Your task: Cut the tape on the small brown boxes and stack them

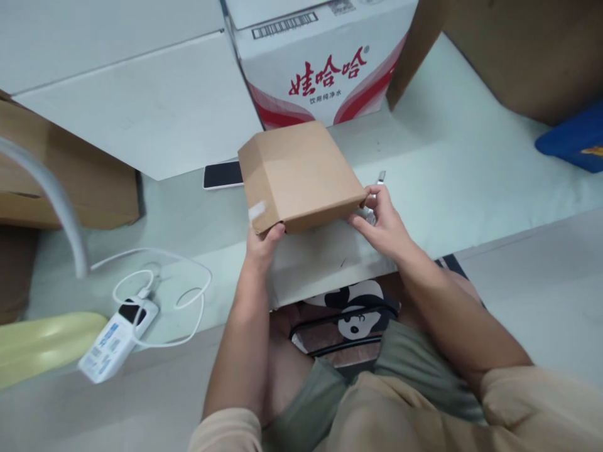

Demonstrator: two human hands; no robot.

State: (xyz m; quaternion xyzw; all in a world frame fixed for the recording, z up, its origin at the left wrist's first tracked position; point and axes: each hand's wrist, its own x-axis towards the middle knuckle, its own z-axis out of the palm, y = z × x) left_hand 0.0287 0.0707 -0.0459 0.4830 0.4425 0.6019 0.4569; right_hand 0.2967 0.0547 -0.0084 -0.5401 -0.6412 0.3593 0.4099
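Observation:
A brown cardboard box is held in front of me, tilted, above the pale green surface. My left hand grips its near left corner, thumb on the near edge and the other fingers hidden beneath. A whitish patch, perhaps tape, shows on the box's left side by that hand. My right hand pinches the near right corner between bent fingers and thumb. Just behind the right hand lies a small metallic and white object, partly covered by the fingers. A dark-screened phone lies left of the box, partly hidden by it.
At the back stand a white carton with red lettering and a large white box. A white power bank with a looped cable lies at left, near a yellow object. A blue object sits at far right.

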